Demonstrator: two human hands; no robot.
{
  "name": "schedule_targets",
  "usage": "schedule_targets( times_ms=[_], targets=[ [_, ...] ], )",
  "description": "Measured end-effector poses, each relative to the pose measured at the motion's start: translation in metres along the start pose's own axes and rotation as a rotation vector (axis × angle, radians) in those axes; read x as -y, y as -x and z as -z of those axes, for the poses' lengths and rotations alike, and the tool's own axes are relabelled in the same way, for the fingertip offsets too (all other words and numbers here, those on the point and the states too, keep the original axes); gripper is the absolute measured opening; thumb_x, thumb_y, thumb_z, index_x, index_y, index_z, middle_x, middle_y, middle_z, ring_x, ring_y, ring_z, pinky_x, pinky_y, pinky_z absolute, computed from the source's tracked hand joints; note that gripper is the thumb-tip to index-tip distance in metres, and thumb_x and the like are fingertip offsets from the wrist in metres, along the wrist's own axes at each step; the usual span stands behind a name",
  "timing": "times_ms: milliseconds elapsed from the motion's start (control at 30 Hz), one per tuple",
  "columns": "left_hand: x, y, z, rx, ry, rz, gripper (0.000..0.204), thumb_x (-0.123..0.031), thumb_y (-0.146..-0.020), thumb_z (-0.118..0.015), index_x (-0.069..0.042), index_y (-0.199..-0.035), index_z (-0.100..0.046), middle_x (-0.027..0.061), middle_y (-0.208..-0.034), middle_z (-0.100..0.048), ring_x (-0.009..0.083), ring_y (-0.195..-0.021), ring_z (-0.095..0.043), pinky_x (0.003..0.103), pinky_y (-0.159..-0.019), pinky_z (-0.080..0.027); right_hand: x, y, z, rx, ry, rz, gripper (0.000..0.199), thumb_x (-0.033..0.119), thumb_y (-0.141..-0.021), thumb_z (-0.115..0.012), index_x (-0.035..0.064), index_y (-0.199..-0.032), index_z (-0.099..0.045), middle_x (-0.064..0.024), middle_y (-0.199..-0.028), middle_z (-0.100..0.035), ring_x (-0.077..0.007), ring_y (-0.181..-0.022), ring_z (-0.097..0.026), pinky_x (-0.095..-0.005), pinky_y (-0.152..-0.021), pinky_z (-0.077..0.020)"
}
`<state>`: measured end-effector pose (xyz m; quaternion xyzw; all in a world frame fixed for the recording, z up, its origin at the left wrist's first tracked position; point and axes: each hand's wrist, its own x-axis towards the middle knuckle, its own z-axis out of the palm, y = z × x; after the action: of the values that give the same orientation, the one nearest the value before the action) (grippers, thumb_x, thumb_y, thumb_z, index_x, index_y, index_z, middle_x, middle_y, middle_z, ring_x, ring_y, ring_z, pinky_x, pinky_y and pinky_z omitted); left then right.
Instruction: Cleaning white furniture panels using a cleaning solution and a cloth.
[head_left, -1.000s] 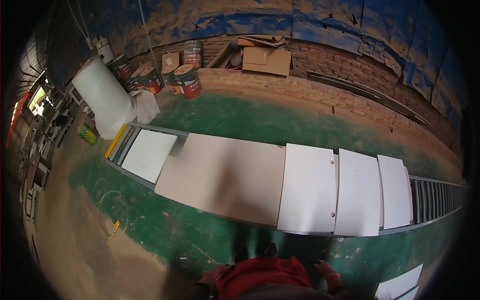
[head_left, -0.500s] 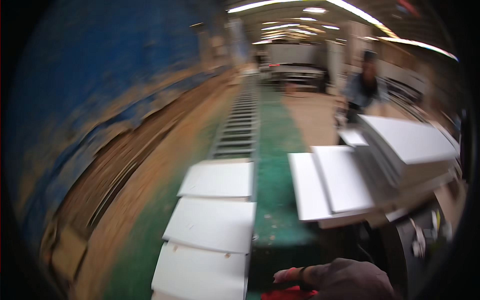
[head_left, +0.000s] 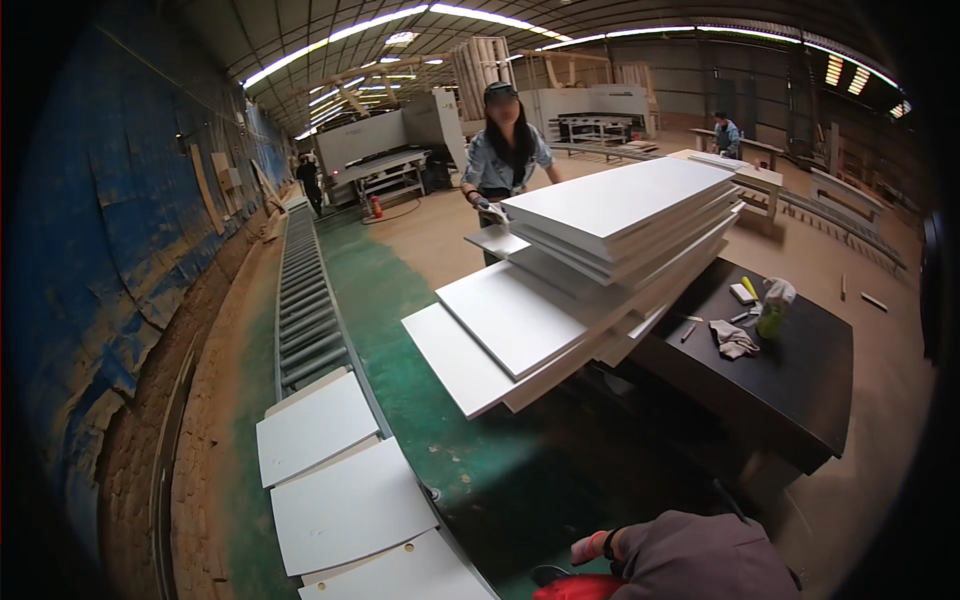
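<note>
My right hand (head_left: 588,548), pinkish with a dark band at the wrist, shows at the bottom edge below a grey-mauve sleeve (head_left: 700,560). Its fingers are too foreshortened and hidden to read. Just under it is a red thing (head_left: 580,588) that I cannot make out. My left hand is out of sight. To the left of the hand, several white panels (head_left: 350,505) overlap in a row on a roller conveyor (head_left: 305,300). Beyond the hand rises an uneven stack of white panels (head_left: 620,195), with some lower boards jutting out toward the conveyor.
A co-worker (head_left: 510,150) stands behind the stack, a gloved hand at its edge. A dark table (head_left: 790,370) at right holds a cloth (head_left: 735,338), a bottle (head_left: 770,318) and small tools. Along the left runs a blue sheeted wall (head_left: 100,200). Machines (head_left: 370,145) stand farther back.
My view has swung to the right, so the conveyor now lies farther left and the stack nearer the middle. The dark table has come into fuller view. My right arm stays low.
</note>
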<state>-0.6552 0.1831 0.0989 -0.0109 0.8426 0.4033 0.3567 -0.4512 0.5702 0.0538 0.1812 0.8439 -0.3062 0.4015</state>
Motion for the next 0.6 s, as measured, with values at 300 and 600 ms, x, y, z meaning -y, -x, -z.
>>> schedule_targets(
  times_ms=[300,600],
  targets=[
    [0.023,0.024,-0.023,0.092,-0.038,0.017,0.034,-0.028,-0.089,-0.046,-0.002,-0.106,-0.059,0.0115,-0.097,-0.061,0.0203,-0.086,-0.057,0.036,-0.073,-0.046,0.009,0.022,-0.002,-0.051,-0.055,0.003,0.041,0.036,-0.077,-0.053,0.0047,-0.101,-0.065,-0.0169,-0.101,-0.064,-0.0324,-0.098,-0.059,-0.04,-0.084,-0.0456],
    [0.04,0.048,-0.027,0.08,-0.029,0.065,0.034,-0.027,-0.091,-0.043,-0.001,-0.108,-0.057,0.0123,-0.1,-0.06,0.0219,-0.089,-0.056,0.037,-0.075,-0.046,0.002,0.024,-0.003,-0.054,-0.15,-0.036,0.044,0.038,-0.077,-0.055,0.0051,-0.104,-0.064,-0.0161,-0.102,-0.064,-0.0301,-0.099,-0.059,-0.0389,-0.085,-0.0451]
  ],
)
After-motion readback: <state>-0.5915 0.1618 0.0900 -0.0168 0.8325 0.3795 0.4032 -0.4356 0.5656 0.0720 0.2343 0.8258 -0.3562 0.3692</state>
